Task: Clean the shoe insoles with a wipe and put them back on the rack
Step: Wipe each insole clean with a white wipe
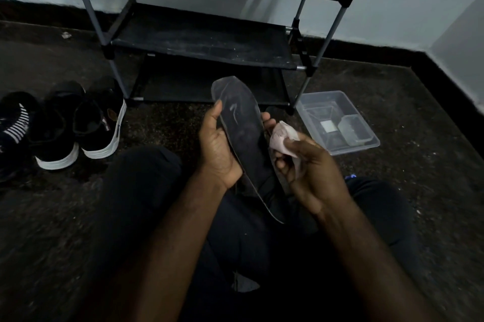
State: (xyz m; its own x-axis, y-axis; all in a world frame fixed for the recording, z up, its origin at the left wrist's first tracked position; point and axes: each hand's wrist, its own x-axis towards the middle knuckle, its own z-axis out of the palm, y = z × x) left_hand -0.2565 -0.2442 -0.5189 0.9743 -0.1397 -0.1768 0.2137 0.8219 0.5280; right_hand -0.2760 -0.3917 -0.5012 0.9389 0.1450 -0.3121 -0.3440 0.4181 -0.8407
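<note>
- Your left hand (217, 148) is wrapped around the insole (243, 125), with the thumb on its left edge and the fingertips curled over its right edge. The insole is tilted over your lap, toe end pointing away toward the rack (199, 41).
- Your right hand (306, 172) pinches a crumpled wipe (284, 138) just beside the insole's right edge, close to your left fingertips. I cannot tell whether the wipe touches the insole.
- The toe end shows pale streaks and a dull film, so that part looks to need the wipe most.
- Spread the wipe flat against the surface rather than balled up. Draw it in long strokes from toe to heel so the dirt moves one way.
- Brace the back of the insole with your left fingers as you press. It looks thin and will likely bend away otherwise.
- Shift your left grip to reach the strip under your thumb.
- A second dark edge shows beneath the insole near your lap. It may be the other insole, but it is too dark to say.
- Shoes (97, 125) sit on the floor at the left, and a clear plastic box (366, 143) at the right.
</note>
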